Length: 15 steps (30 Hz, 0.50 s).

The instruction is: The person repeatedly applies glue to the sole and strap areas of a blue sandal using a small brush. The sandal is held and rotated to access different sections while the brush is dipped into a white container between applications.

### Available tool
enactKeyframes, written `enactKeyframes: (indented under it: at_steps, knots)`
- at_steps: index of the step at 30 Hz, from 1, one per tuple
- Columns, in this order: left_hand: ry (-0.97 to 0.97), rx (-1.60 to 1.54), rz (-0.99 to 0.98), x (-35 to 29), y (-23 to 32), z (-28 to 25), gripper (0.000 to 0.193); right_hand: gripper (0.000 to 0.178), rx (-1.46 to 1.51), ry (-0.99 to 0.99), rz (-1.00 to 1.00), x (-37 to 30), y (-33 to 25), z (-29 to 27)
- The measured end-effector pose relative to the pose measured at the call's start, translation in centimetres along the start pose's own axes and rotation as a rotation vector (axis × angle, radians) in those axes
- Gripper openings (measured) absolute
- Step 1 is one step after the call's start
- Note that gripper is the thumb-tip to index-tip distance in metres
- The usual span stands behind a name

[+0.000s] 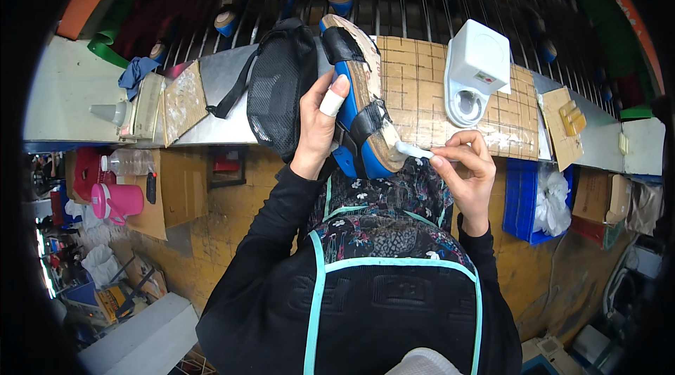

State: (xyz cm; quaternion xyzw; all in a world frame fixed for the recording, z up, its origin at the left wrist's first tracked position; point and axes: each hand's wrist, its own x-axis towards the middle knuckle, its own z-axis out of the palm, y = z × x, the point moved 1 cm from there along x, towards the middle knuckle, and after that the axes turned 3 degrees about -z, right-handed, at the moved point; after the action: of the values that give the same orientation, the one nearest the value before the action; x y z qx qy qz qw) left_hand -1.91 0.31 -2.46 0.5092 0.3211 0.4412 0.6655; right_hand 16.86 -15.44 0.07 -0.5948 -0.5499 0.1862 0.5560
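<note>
Being held at a tilt over the near edge of the bench [228,130], the sandal [357,90] is gripped by the left hand [316,123], whose thumb, wrapped in white tape [332,103], is laid along its blue side. Two black straps are carried across the sandal, and its near end is pointed toward the apron [394,238]. A small white tool [416,152] is pinched between the thumb and fingers of the right hand [470,172], and its tip is set at the pale near end of the sandal; whether firm contact is made cannot be told.

Just left of the sandal, a black mesh item [283,90] is seen on the bench. To the right, a white device [479,58] is stood on a sheet of cardboard [418,90], with a yellow block [573,119] placed farther right. Beyond the bench, blue-soled shoes [339,2] are seen among metal bars [425,2]. Below bench level, a pink jug [118,202] is seen at the left, and a white bag [553,206] is held in a blue crate [518,195] at the right.
</note>
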Motion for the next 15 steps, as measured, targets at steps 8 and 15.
enactKeyframes:
  at_steps: [8,15]
  knots:
    - [0.040,0.035,0.015,-0.3,-0.4,-0.3,0.056,0.017,-0.222,0.040,-0.049,0.3,0.0,1.2]
    - [0.008,-0.016,-0.020,-0.3,-0.5,-0.6,0.058,0.021,-0.344,0.131,-0.209,0.6,0.5,1.9]
